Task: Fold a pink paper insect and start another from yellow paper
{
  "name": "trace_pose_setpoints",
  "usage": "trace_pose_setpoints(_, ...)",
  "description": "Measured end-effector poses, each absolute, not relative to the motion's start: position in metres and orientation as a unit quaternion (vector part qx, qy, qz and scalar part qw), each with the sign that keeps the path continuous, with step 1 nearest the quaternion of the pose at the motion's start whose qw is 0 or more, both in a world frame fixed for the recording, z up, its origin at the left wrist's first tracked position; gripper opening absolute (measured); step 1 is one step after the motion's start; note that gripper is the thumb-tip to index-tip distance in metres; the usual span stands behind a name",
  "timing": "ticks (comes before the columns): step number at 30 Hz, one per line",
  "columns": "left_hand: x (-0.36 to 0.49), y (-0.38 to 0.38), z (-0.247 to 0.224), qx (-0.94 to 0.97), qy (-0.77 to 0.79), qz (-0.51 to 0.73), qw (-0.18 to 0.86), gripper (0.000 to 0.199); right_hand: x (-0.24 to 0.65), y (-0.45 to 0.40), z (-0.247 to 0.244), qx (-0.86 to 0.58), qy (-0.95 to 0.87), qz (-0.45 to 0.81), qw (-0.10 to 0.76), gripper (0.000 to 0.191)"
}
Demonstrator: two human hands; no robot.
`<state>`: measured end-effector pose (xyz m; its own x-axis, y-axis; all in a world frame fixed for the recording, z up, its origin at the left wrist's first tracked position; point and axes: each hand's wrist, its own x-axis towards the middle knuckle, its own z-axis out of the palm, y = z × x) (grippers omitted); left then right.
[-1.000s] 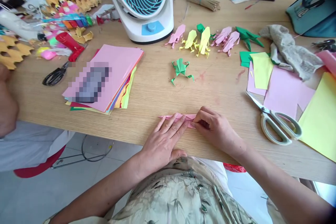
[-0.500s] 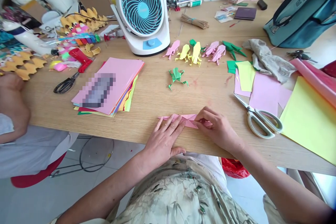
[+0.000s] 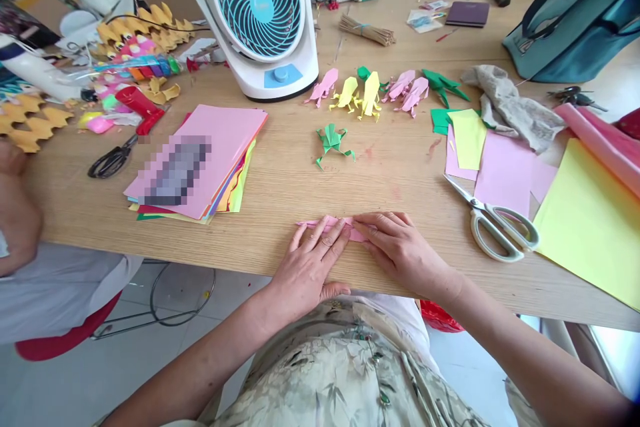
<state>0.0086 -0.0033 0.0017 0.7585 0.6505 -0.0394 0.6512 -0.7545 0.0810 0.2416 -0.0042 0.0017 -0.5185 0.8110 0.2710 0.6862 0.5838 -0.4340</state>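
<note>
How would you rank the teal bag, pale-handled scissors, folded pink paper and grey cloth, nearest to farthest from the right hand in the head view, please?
1. Folded pink paper, touching the right hand.
2. Pale-handled scissors, to the hand's right.
3. Grey cloth, beyond the scissors.
4. Teal bag, beyond the cloth, at upper right.

Your wooden table (image 3: 285, 173) carries the folded pink paper (image 3: 358, 235) near the edge closest to you, a green paper frog (image 3: 331, 139) beyond it, a paper stack (image 3: 227, 137) leftward, scissors (image 3: 479, 207) rightward, and a fan (image 3: 261, 10) farther back.
</note>
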Motion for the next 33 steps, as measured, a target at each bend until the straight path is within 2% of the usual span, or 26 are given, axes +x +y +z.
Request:
trace_pose_setpoints(6, 0.017, -0.008, 0.001, 0.939, 0.343, 0.003, 0.042, 0.104, 0.244, -0.007, -0.001, -0.414, -0.883, 0.108, 0.194, 0.046)
trace_pose_setpoints(11, 0.029, -0.006, 0.000, 0.938, 0.344, 0.022, 0.036, 0.099, 0.243, -0.005, 0.001, -0.415, -0.880, 0.115, 0.200, 0.045)
trace_pose_setpoints(15, 0.033, -0.004, -0.002, 0.940, 0.337, 0.021, 0.038, 0.097, 0.257, -0.007, 0.004, -0.426, -0.848, 0.169, 0.267, 0.039)
trace_pose_setpoints(19, 0.033, -0.003, -0.005, 0.942, 0.333, 0.024, 0.040, 0.098, 0.274, -0.017, 0.007, -0.519, -0.764, 0.174, 0.343, 0.031)
trace_pose_setpoints(28, 0.032, -0.003, -0.005, 0.941, 0.334, 0.031, 0.041, 0.104, 0.261, -0.031, 0.002, -0.461, -0.854, 0.099, 0.222, 0.042)
trace_pose_setpoints(33, 0.033, -0.004, -0.003, 0.938, 0.342, 0.029, 0.040, 0.107, 0.262, -0.035, 0.002, -0.459, -0.865, 0.089, 0.185, 0.042)
